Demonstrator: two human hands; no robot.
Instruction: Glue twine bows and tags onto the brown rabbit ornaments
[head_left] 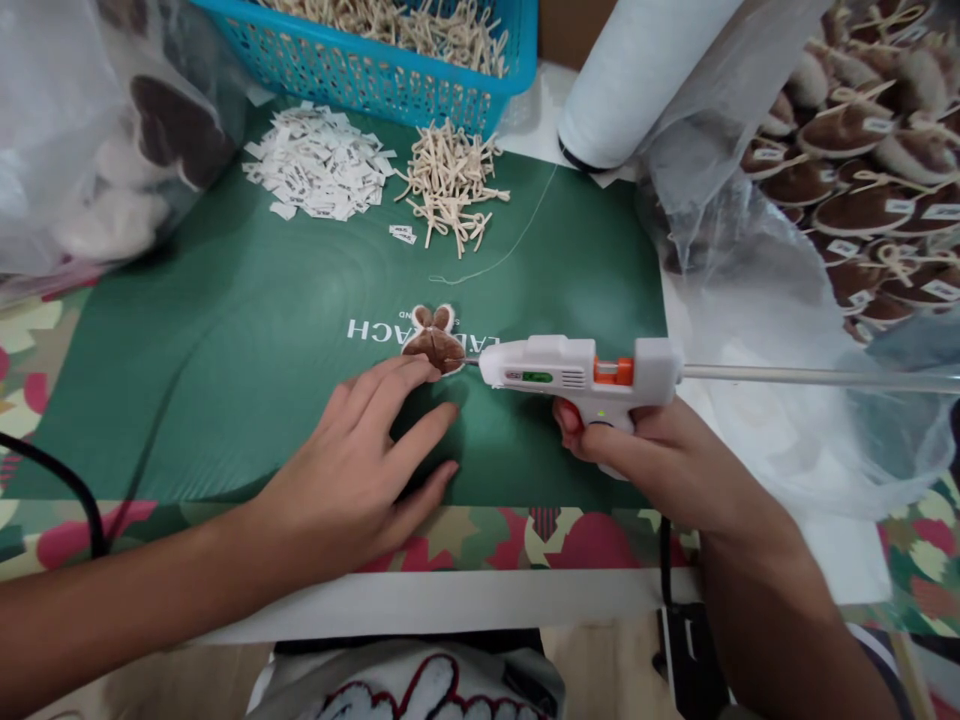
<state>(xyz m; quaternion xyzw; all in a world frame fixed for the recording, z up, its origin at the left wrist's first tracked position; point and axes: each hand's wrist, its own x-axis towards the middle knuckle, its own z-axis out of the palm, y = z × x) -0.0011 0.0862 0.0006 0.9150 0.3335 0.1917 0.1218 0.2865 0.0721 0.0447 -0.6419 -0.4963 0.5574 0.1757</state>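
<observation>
A small brown bunny-shaped plush piece point(435, 345) with white edging and two ears lies on the green mat. My left hand point(367, 450) rests palm down just below it, fingertips touching its lower edge, thumb spread apart. In my right hand point(675, 450) is a white hot glue gun point(547, 365), with a finger at its red trigger. Its metal nozzle points left and meets the right side of the plush piece. A long pale glue stick point(817, 376) sticks out of the gun's back. A slit or seam runs across the brown fabric.
Above lie a heap of white labels point(322, 162), two loose labels point(403, 233) and a pile of cream cord loops point(454, 180). Behind are a blue basket point(390, 58) and a white thread cone point(637, 80). Plastic bags stand left and right; finished brown plush pieces point(862, 200) fill the right one.
</observation>
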